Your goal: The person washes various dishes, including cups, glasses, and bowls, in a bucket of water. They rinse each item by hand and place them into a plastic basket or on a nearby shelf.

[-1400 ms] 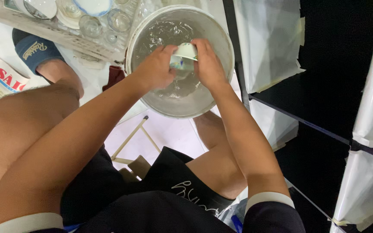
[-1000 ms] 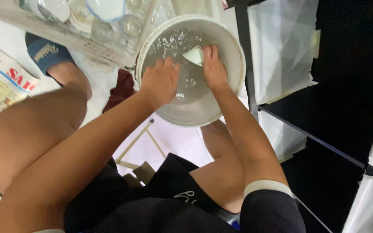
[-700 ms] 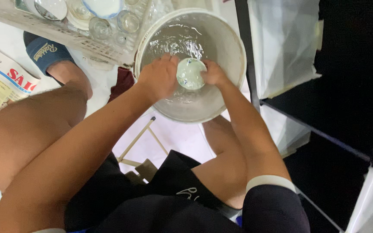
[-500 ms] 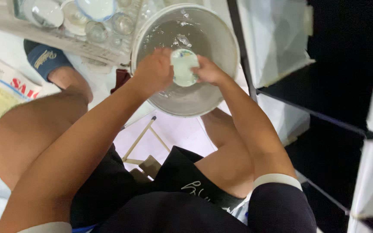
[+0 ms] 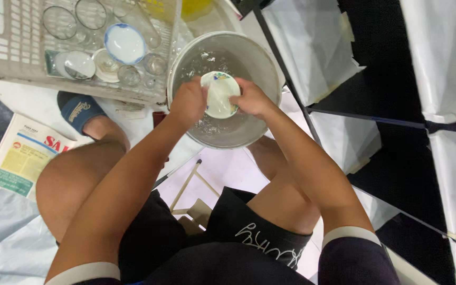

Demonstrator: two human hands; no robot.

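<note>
Both hands, left hand (image 5: 188,100) and right hand (image 5: 250,99), clamped on small white ceramic saucer (image 5: 220,94), upper centre, over round grey metal basin (image 5: 262,74); best gripped by rim, kept low.

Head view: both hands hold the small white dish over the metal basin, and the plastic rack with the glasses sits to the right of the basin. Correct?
Not quite. The head view shows the plastic rack to the left of the metal basin, not the right. The rest stands: the left hand and right hand both hold the small white dish over it.
</note>
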